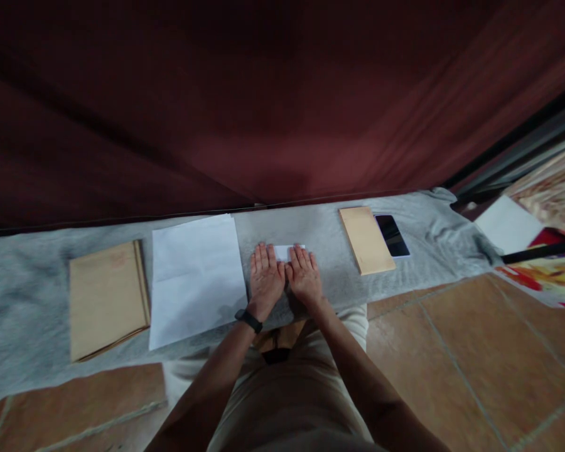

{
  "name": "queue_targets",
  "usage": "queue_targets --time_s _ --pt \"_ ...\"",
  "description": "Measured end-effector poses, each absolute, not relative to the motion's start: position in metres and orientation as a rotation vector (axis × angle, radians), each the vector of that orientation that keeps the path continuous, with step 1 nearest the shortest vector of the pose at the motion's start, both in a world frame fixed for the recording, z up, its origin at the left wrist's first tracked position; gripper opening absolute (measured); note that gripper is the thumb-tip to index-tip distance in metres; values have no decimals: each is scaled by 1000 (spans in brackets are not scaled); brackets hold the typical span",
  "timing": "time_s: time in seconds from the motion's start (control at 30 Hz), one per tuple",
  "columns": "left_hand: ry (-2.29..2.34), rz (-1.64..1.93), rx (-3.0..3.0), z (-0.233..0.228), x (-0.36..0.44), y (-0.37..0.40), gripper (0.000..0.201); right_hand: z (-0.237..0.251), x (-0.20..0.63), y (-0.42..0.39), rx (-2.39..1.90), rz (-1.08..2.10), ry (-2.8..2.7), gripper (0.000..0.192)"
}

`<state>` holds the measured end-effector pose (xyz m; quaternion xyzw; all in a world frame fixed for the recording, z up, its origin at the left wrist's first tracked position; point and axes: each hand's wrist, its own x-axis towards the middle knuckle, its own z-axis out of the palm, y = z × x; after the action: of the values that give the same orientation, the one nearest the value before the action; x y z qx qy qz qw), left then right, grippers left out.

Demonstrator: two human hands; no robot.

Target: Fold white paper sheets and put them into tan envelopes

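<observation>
A small white piece of paper [282,252], perhaps folded, lies on the grey cloth in front of me. My left hand [266,275] rests flat over its left end, fingers stretched forward. Over the right end lies my right hand [304,274], also flat, with its fingers extended. Both thumbs point inward and almost meet. Much of the paper is hidden beneath the hands. Just left of my left hand is a stack of large white sheets [195,276], with a faint crease across the top one.
Brown paper envelopes [106,301] lie at the far left of the cloth-covered surface [311,220]. To the right are a tan envelope or booklet [366,240] and a dark-screened phone [392,235]. A dark red curtain [273,113] hangs behind; tiled floor [452,351] shows in front.
</observation>
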<state>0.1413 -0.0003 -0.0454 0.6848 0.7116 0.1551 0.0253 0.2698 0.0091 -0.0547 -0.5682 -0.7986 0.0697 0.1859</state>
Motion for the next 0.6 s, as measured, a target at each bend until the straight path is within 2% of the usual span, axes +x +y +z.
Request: queue_targets --time_s 0.6 --pt "2209 601 2134 -53 141 -2 64 -54 294 8 -1652 155 -2211 54"
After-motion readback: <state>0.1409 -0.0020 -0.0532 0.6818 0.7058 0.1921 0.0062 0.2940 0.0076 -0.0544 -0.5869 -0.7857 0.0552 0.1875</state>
